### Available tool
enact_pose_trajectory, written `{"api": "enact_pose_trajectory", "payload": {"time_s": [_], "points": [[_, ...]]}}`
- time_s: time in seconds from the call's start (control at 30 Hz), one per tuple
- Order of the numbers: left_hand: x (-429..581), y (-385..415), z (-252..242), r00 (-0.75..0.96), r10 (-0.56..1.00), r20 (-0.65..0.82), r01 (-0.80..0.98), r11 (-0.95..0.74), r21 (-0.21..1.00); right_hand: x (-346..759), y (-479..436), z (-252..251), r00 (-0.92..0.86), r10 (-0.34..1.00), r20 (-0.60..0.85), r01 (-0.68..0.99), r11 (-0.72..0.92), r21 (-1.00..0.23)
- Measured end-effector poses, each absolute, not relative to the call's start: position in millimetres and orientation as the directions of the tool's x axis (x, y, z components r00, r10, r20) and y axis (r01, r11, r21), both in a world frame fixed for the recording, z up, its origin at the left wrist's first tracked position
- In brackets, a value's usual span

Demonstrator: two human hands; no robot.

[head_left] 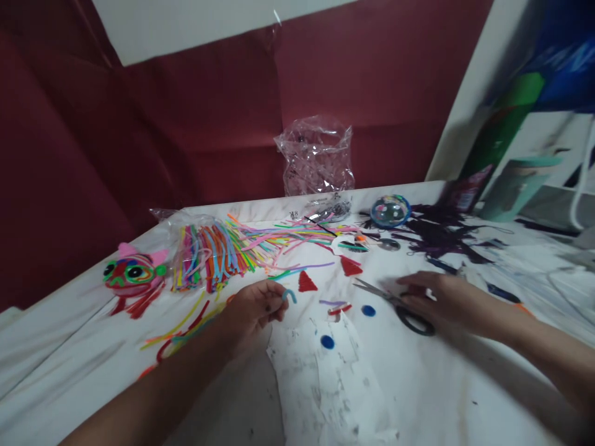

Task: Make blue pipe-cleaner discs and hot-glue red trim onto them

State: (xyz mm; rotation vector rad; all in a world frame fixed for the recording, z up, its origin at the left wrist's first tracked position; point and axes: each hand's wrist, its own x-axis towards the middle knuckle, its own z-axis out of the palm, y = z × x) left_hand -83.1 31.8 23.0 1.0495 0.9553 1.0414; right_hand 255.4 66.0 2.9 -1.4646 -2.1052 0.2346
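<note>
My left hand [264, 302] pinches a short light-blue pipe cleaner [290, 295], bent into a hook, between thumb and fingertips. My right hand [430, 294], slightly blurred, has its fingers at the handles of black-handled scissors [393, 301], whose blades are a little apart and point left. One handle loop shows below the hand; the other is partly covered. Between the hands lie a red triangle [307, 282], another red triangle [351, 266] and small purple and red pieces [338, 306]. Nearby are a blue disc [369, 311] and a second blue disc [327, 342] on paper.
Bundles of coloured pipe cleaners [214, 254] spread across the back. At left sits a colourful mask-like figure [132, 275] with pink ears. A clear plastic bag [318, 161], a round clear container [390, 211], dark purple strands [446, 232] and a pale-green cup [518, 186] stand farther back. Marked paper [320, 396] lies in front.
</note>
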Motion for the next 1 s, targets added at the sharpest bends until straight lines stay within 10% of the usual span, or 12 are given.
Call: {"api": "enact_pose_trajectory", "payload": {"time_s": [0.3, 0.53, 0.77, 1.0], "points": [[-39.3, 24.7, 11.3, 0.325, 0.941, -0.092, -0.064, 0.119, 0.991, 145.5, 25.7, 15.8, -0.45, 0.872, 0.192, 0.172, 0.296, -0.94], [-42.8, 25.0, 18.0, 0.347, 0.933, -0.093, 0.204, 0.022, 0.979, 141.3, 31.0, 14.9, -0.659, 0.639, 0.396, 0.383, 0.738, -0.555], [-48.3, 24.5, 30.8, 0.432, 0.898, -0.09, 0.323, -0.06, 0.945, 144.8, 28.7, 31.0, -0.822, 0.485, 0.299, 0.426, 0.871, -0.243], [-52.5, 31.1, 26.7, 0.404, 0.91, -0.09, 0.354, -0.065, 0.933, 152.4, 49.3, 24.8, -0.74, 0.596, 0.311, 0.429, 0.775, -0.464]]}}
